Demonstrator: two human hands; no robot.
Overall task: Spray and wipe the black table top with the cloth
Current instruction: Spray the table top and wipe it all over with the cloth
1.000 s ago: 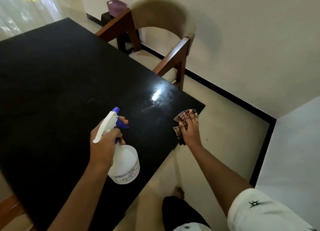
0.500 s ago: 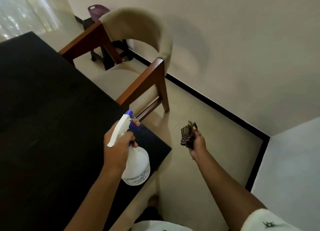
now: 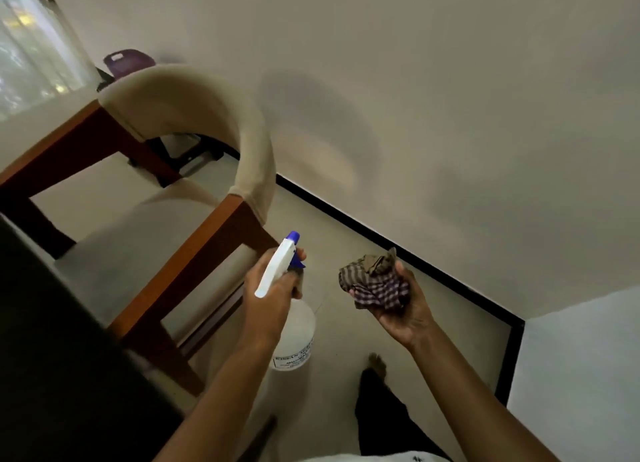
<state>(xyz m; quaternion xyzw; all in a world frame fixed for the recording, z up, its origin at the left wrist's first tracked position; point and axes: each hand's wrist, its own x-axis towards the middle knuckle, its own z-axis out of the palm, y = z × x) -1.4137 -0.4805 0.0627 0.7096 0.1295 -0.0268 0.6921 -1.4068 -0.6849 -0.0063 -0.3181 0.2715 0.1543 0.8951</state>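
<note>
While beside the edge of the black table (image 3: 52,357) at the near left, holds both hands out over the pale floor (image 3: 339,326), off the top. Holds the spray bottle (image 3: 294,337) in the left grip (image 3: 273,288), fingers curled round the neck under the white trigger head, blue nozzle pointing up and toward the far side, round translucent body hanging upright below the wrist. Holds the checked cloth (image 3: 375,283) bunched in the right grip (image 3: 401,309), palm turned up, fingers and thumb closed about the wad, just right of the bottle and apart from it. Touches the table with neither bottle nor cloth. Faces a wooden chair (image 3: 194,253) with a curved beige back, just beyond the table edge and left of the bottle. Shows 1 bare foot (image 3: 377,363) and a dark trouser leg (image 3: 381,416) near the bottom, a purple basket (image 3: 126,61) far left behind the chair, and a black skirting (image 3: 467,292) along the foot of the cream wall (image 3: 415,80).
</note>
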